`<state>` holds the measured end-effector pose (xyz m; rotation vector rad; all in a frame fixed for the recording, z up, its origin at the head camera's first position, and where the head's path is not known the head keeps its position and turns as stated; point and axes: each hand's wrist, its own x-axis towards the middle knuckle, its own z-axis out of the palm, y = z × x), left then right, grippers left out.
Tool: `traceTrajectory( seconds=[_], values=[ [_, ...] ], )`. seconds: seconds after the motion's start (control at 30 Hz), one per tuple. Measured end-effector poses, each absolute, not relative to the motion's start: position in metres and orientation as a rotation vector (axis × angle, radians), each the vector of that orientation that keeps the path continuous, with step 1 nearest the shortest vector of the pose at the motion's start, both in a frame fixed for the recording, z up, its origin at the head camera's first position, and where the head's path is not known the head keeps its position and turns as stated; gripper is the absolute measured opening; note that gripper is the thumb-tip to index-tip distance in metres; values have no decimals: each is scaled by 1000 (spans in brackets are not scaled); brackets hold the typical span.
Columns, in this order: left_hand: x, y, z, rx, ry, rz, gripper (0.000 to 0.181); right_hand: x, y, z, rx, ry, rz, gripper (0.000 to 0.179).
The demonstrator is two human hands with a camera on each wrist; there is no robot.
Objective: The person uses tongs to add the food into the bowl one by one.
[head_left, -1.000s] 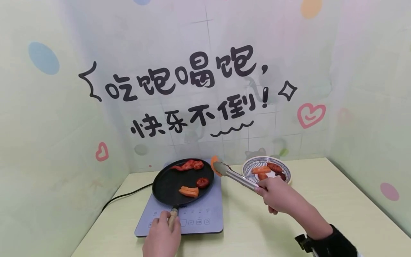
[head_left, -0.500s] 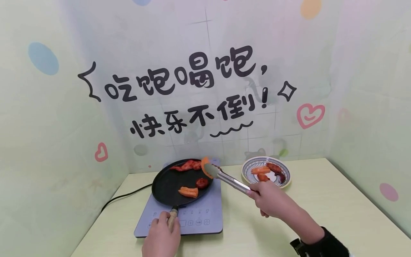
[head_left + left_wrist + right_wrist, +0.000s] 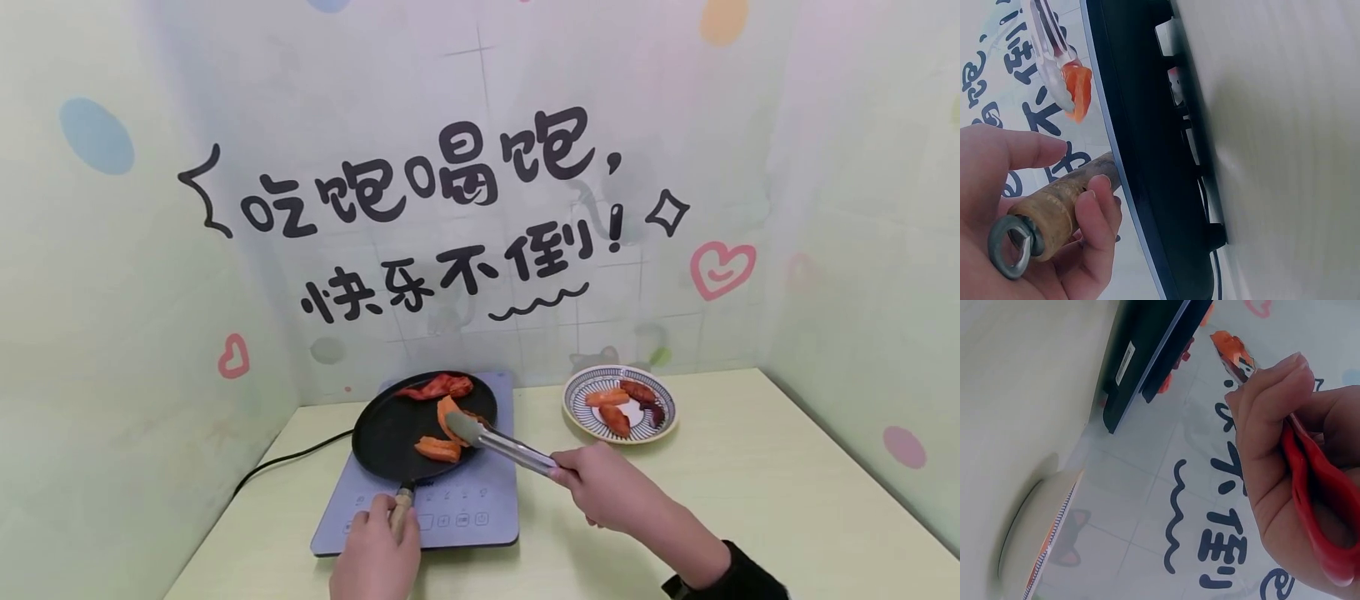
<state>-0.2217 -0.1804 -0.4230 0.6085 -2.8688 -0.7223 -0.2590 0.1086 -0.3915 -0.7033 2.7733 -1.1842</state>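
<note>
My left hand grips the wooden handle of a black flat frying pan; the left wrist view shows its fingers around that handle, which ends in a metal ring. My right hand holds metal tongs with red grips. Between the tong tips is an orange food piece, held over the pan's right side. A red, bacon-like strip lies at the pan's back and another orange piece near its front. The tongs mostly hide a round dark-red piece.
Under the pan is a lilac induction cooktop, its black cable running off left. A patterned plate with several food pieces stands at the back right of the pale table. Printed walls enclose the back and sides.
My right hand has moved left and slightly down, carrying the tongs and orange piece from beside the pan's right rim to over its inside. My left hand stays on the handle.
</note>
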Motion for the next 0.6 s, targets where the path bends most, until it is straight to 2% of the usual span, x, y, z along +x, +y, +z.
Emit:
traceTrajectory(
  seconds=[0.47, 0.6],
  values=[
    [-220, -182, -423, 560, -2849, -737, 41, -267, 84, -392, -966, 2916, -970, 15],
    [-219, -183, -423, 564, -2848, -739, 41, -274, 75, -386, -958, 2928, -900, 13]
  ],
)
